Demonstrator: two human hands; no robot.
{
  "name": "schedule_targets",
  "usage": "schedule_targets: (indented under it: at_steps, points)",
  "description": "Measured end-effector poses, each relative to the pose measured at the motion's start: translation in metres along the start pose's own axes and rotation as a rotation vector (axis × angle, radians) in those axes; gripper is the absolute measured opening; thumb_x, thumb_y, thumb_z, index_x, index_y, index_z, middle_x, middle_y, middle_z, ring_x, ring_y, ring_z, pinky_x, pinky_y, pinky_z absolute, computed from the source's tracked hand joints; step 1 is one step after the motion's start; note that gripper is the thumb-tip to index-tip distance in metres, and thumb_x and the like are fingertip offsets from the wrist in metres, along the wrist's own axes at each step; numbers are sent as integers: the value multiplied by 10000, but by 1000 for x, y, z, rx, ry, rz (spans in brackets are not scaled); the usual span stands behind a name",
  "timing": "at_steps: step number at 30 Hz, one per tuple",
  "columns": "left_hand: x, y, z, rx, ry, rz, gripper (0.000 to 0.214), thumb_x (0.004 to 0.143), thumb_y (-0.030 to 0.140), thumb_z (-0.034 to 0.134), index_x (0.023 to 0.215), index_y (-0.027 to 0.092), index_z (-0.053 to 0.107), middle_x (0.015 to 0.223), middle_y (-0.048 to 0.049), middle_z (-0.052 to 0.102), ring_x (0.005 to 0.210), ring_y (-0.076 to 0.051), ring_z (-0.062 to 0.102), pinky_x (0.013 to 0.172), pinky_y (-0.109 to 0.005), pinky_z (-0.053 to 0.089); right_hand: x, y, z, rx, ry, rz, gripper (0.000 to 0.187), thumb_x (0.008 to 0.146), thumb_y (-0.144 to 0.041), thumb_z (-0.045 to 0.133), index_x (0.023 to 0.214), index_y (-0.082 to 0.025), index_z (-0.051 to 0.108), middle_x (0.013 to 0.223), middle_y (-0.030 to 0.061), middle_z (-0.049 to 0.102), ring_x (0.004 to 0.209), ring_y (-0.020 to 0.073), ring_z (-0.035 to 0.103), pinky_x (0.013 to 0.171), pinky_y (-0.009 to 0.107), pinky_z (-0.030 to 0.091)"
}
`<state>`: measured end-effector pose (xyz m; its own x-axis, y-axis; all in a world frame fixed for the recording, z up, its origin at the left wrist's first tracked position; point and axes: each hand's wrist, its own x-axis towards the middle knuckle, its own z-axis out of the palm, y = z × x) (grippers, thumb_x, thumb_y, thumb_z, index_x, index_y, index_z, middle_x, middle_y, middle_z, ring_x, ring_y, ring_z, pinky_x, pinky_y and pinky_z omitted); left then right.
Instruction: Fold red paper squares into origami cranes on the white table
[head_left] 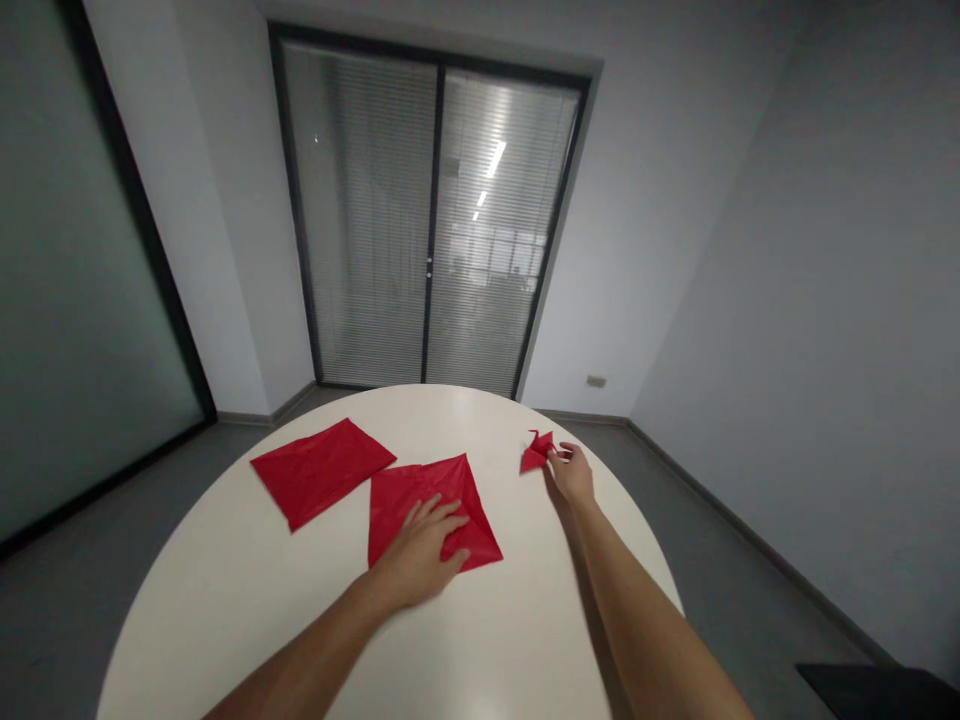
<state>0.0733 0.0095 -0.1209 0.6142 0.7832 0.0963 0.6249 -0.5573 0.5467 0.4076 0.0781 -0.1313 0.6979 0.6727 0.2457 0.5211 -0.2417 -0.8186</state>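
My left hand (pixel 427 545) lies with its fingers spread on a creased sheet of red paper (pixel 480 515) near the middle of the table. My right hand (pixel 573 472) reaches to the far right of the tabletop, where its fingers pinch a small red origami crane (pixel 535 452). Part of the crane is hidden by the fingertips. Left of the creased sheet lies another red sheet (pixel 322 470), flat on the table and untouched, with one corner close to the first sheet's edge.
The round white table (pixel 225 610) has a curved edge on the left, far and right sides. Beyond it stands a dark-framed glass partition with blinds (pixel 367 230). A dark object (pixel 877 690) shows at the lower right, past the table edge.
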Motion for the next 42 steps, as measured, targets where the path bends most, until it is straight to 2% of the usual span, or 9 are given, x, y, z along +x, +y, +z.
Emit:
schedule_targets:
  at_steps: [5,9,13,18,21,25,33,36,42]
  points:
    - [-4,8,-7,-10,-88,112,487,934,432,579,1401,301,611,1543,-27,505,1499,-322,325,1242,-559,219,-19,-13,-6,-9,144,67,412,812,-199,475,1204,-89,535,1127,217,653,1000,298,631,851,382,470]
    - [-5,14,-1,-31,-105,138,501,950,419,558,1422,256,592,1600,-59,421,1516,-315,296,1233,-533,272,-56,-45,1,11,138,-41,366,811,-189,450,1161,-151,549,1141,166,647,1057,275,604,927,379,460]
    - [1,13,14,-39,-27,148,539,940,303,534,1462,166,530,1612,-116,388,1541,-297,234,1240,-508,289,-122,-77,17,23,-177,-501,331,872,-183,418,1154,-158,590,1206,150,646,1137,256,587,1029,384,442]
    - [12,-5,23,-7,307,37,525,820,15,400,1282,147,613,1338,-139,648,1302,-237,570,1149,-449,429,-175,-74,22,-250,-507,-621,511,1056,-347,255,1395,-114,558,1488,170,529,1428,279,424,1189,442,309]
    - [13,-22,20,131,325,-21,488,904,93,402,1370,98,546,1447,-172,568,1392,-257,493,1193,-459,371,-177,-64,16,-411,-651,-625,583,1061,-457,273,1528,-154,445,1623,130,367,1523,322,268,1240,516,185]
    - [11,-31,18,343,160,-56,533,1002,295,384,1488,95,465,1575,-185,428,1490,-323,354,1224,-527,290,-170,-63,9,-475,-714,-644,647,1034,-532,330,1577,-183,365,1665,105,263,1549,335,182,1253,509,139]
    - [8,-23,20,454,163,-66,558,1006,327,387,1507,94,466,1588,-192,395,1488,-358,345,1209,-538,312,-156,-66,6,-594,-582,-480,733,1023,-519,341,1572,-34,318,1650,182,247,1550,362,163,1248,561,102]
    - [8,-21,19,474,157,-67,559,1005,325,382,1508,94,465,1587,-191,396,1483,-360,353,1207,-543,315,-161,-70,4,-537,-507,-608,631,1027,-393,358,1537,-22,393,1637,184,296,1551,317,187,1262,492,113]
    - [9,-23,19,469,119,-45,546,1020,290,325,1509,85,455,1594,-194,380,1493,-332,339,1211,-523,314,-177,-73,6,-409,-769,-711,622,1059,-457,249,1575,-125,351,1643,103,314,1545,265,228,1259,476,167]
